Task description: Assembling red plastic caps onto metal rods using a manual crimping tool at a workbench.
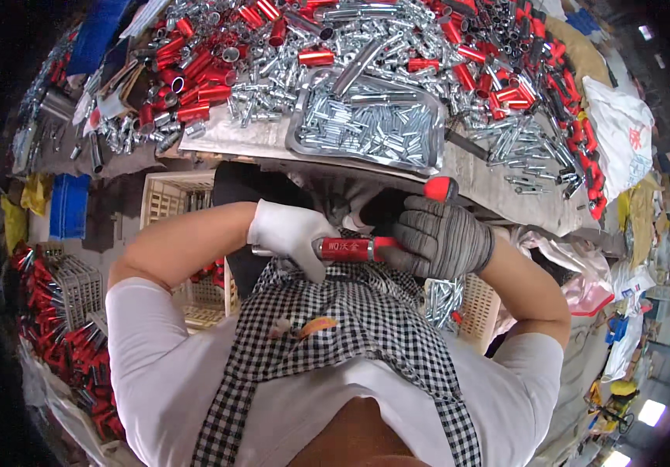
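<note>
Red parts (43,311): we see a heap of red and silver pieces at the far left, running into the lower left of the frame.
Blue bin (69,206): at the left of the frame, above that heap.
Grey crate (84,289): slatted, with red pieces close around it.
Beige crate (162,198): left of centre, partly hidden by our left forearm (187,237).
Left hand (292,233): white-gloved; we wrap it around the red cylinder (347,249).
Cylinder's place: centre of the frame, nearly level, silver at both ends of its red.
Metal tray (294,144): upper centre, on the bench (234,138), filled with silver pins (374,128).
Right hand (448,237): grey-gloved; we curl it around a red-and-black piece (438,189), its rounded end sticking out above. A red strip (385,243) spans glove and cylinder; we cannot tell whether it belongs to that piece.
Second crate (481,311): right of centre, below the right hand, beside silver parts (445,302).
White sack (619,132): upper right, next to a row of red-and-black handles (580,136).
</note>
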Available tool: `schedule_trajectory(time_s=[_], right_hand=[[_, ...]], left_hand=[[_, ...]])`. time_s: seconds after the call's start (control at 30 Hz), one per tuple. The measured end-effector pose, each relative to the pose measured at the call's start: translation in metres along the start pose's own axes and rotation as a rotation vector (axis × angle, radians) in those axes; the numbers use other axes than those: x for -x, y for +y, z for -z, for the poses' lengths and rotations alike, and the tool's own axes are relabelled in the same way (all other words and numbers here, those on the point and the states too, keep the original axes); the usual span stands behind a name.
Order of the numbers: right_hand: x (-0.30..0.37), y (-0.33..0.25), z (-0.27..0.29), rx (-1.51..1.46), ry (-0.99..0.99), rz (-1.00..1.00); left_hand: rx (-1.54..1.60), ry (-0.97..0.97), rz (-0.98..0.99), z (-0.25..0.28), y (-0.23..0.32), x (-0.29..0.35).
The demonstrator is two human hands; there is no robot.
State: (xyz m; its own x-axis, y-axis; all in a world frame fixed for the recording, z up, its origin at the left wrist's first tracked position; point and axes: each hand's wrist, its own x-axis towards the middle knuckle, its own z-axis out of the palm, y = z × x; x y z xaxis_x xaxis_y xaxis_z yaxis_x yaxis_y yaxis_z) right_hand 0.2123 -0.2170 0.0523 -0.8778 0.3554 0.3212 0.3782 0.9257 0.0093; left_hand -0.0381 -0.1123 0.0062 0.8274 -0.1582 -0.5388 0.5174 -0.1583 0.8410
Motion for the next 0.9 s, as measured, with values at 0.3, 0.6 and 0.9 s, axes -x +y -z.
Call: schedule_trajectory(time_s=[0.3, 0.6, 0.9], right_hand=[[0.017, -0.015, -0.024, -0.059, -0.010, -0.307], [0.005, -0.013, -0.066, -1.717, 0.425, -1.078], [-0.035, -0.045, -0.056, -2.833, 0.961, -0.807]], left_hand=[[-0.695, 0.631, -0.113, -0.010, 0.006, 0.007], [-1.422, 1.057, -0.331, 0.035, 0.015, 0.028], [-1.638, 1.062, -0.733, 0.083, 0.039, 0.035]])
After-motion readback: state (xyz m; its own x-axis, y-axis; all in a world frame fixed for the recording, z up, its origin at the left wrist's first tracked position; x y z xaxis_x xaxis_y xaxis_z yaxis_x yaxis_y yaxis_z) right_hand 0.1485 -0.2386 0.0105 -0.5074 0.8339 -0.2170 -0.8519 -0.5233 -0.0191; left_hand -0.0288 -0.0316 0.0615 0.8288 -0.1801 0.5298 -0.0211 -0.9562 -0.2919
